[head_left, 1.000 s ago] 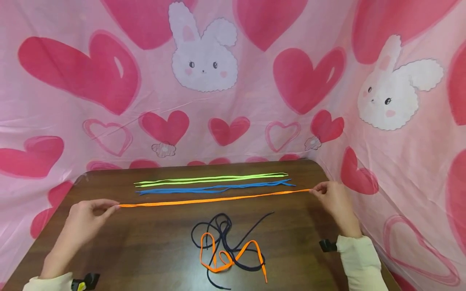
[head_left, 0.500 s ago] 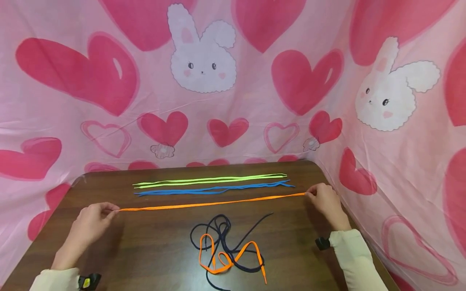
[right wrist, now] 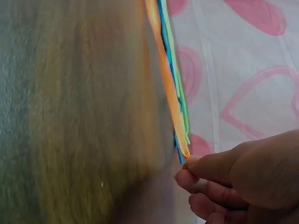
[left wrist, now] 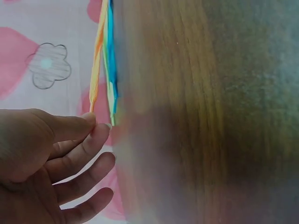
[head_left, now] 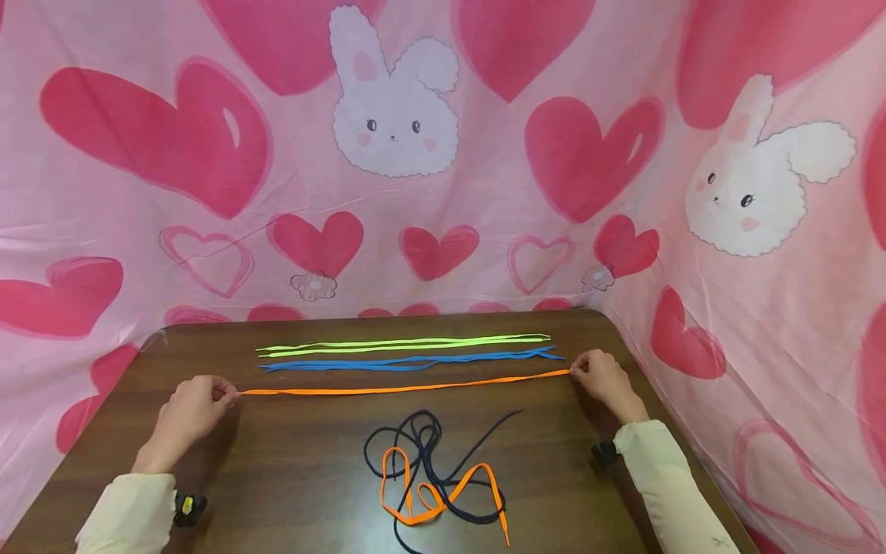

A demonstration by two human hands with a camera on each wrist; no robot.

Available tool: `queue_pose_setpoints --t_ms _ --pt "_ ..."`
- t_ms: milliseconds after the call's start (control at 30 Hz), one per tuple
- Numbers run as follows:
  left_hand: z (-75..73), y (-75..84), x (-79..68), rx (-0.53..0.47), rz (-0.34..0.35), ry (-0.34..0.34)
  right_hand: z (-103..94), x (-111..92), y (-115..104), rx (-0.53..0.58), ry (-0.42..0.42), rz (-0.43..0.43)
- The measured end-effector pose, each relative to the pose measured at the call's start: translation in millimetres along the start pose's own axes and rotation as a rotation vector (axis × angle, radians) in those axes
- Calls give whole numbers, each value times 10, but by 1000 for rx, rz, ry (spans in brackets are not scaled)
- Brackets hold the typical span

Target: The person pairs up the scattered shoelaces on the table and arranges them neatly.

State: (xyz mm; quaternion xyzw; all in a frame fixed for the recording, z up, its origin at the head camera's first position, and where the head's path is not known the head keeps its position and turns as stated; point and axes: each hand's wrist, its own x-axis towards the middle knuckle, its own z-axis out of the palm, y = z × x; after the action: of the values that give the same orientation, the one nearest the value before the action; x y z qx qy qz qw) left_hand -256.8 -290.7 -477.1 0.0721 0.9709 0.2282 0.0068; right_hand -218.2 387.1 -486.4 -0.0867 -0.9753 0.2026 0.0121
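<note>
An orange shoelace (head_left: pixel 401 389) is stretched nearly straight across the table between my two hands. My left hand (head_left: pixel 197 408) pinches its left end between thumb and index finger, the other fingers loosely bent in the left wrist view. At the other end, my right hand (head_left: pixel 604 381) pinches the lace by thumb and fingertip; in the right wrist view that end (right wrist: pixel 186 151) looks like a folded loop. Just beyond it lie blue shoelaces (head_left: pixel 388 363), and behind those, yellow-green shoelaces (head_left: pixel 401 344), both laid out lengthwise and roughly parallel.
Nearer the front, a tangled black shoelace (head_left: pixel 477 517) lies with another orange shoelace (head_left: pixel 415 519) looped over it. The brown wooden table (head_left: pixel 298 462) meets a pink heart-and-rabbit cloth (head_left: pixel 484 177) at its back and right edges.
Both hands have come inward and the right hand has lowered, bringing the stretched orange shoelace nearer the table. The blue, yellow-green and tangled laces have stayed put.
</note>
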Motion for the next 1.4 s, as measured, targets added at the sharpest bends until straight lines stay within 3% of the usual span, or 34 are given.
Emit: queue_pose_setpoints --t_ms 267,500,867,1400 --pt "84 -42 116 2 -29 -43 54 54 1 10 -19 12" --pt "98 -92 174 24 -19 -33 80 105 38 19 -35 9" --pt "102 -71 268 36 -2 -66 70 154 97 43 -44 -78" --pt "154 -57 301 48 18 -26 48 175 132 41 -33 -70"
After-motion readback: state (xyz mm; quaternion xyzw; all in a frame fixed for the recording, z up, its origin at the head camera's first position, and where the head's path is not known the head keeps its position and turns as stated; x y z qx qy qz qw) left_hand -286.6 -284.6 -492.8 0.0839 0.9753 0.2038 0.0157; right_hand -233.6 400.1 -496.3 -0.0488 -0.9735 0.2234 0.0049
